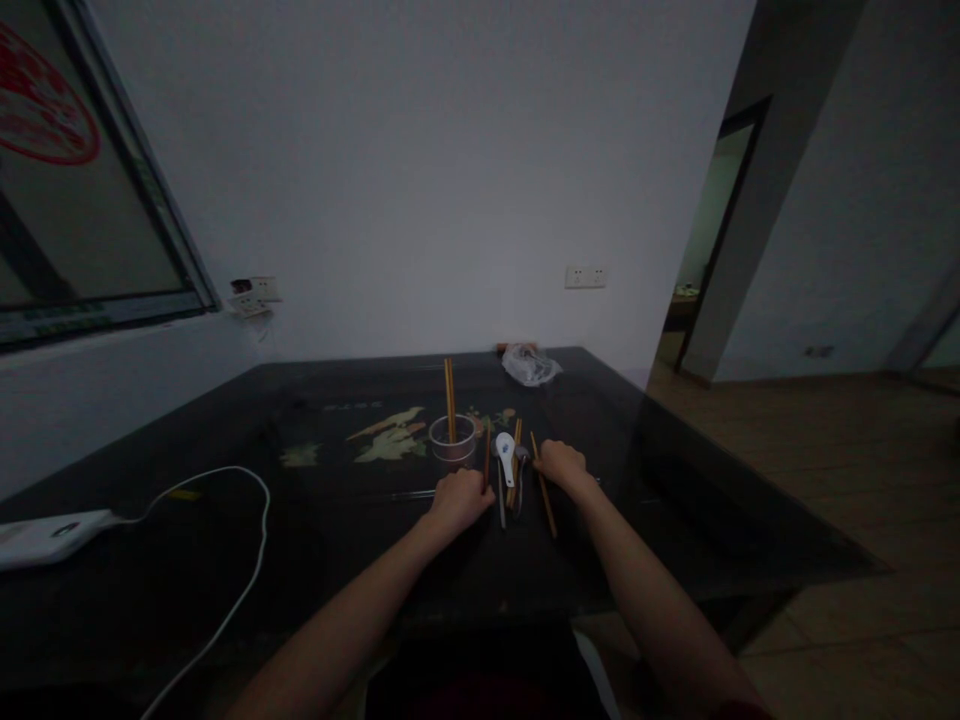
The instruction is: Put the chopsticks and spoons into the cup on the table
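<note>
The left hand (460, 499), just in front of the clear cup (441, 452), gripped a dark chopstick (487, 450); the right hand (562, 466), right of the cup, pinched a lighter chopstick (548, 505). Between them, also right of the cup, lay a white spoon (506, 452).

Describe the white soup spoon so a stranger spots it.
On the black table, look between the left hand and right hand. The soup spoon lies among chopsticks and metal spoons; it alone is white, with a blue mark.

wooden chopstick (548, 505), glossy ceramic spoon (506, 449), crinkly plastic bag (530, 367)
</note>
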Motion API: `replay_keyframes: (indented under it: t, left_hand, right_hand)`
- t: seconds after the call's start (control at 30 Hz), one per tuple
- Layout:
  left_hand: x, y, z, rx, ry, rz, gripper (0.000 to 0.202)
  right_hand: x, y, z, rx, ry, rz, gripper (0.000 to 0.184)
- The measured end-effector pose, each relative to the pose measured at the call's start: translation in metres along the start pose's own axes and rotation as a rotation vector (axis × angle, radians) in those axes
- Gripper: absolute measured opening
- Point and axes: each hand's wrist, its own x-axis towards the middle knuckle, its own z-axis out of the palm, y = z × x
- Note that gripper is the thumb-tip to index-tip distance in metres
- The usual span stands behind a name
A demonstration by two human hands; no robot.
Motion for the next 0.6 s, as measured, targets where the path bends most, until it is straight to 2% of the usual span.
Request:
replay_keyframes:
  t: [0.1, 0.2, 0.3, 0.43, 0.53, 0.6]
  left_hand:
    - [0.0, -0.001, 0.0, -0.016, 0.024, 0.004, 0.034]
    - [0.001, -0.002, 0.001, -0.053, 0.059, 0.021, 0.033]
    - [0.003, -0.003, 0.004, -0.127, 0.098, 0.032, 0.031]
    - [0.007, -0.006, 0.006, -0.269, 0.175, 0.077, 0.031]
    - [0.01, -0.007, 0.008, -0.387, 0.238, 0.113, 0.031]
    - [0.01, -0.006, 0.008, -0.466, 0.267, 0.134, 0.03]
  right_hand:
    - [0.002, 0.003, -0.002, 0.009, 0.03, 0.023, 0.031]
    - [0.008, 0.01, -0.005, 0.119, 0.086, 0.036, 0.024]
    - [0.013, 0.014, -0.008, 0.346, 0.117, -0.01, 0.012]
    - [0.014, 0.006, -0.009, 0.591, 0.071, -0.151, 0.02]
    - [0.01, -0.005, -0.005, 0.948, 0.02, -0.249, 0.022]
    - [0.007, -0.011, -0.003, 1.146, -0.004, -0.257, 0.022]
